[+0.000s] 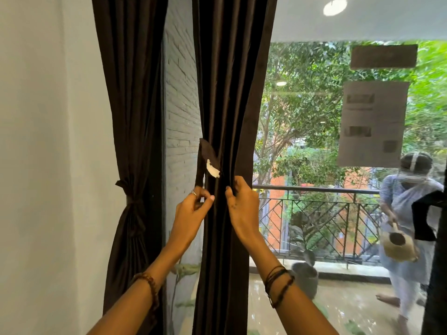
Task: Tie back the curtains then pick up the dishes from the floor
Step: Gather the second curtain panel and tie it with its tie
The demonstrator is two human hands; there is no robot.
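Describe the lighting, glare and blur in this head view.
Head view: daylight through the glass window backlights the dark brown curtain; a round ceiling lamp reflection glares on the glass; the paper notices are blurred; wide-angle bending bows the edges; the left hand and right hand look sharp.

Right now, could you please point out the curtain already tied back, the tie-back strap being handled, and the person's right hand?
Tied curtain [131,206]: head view, on its cinched waist.
Tie-back strap [208,153]: head view, on its dark loose end.
Right hand [242,204]: head view, on its back.
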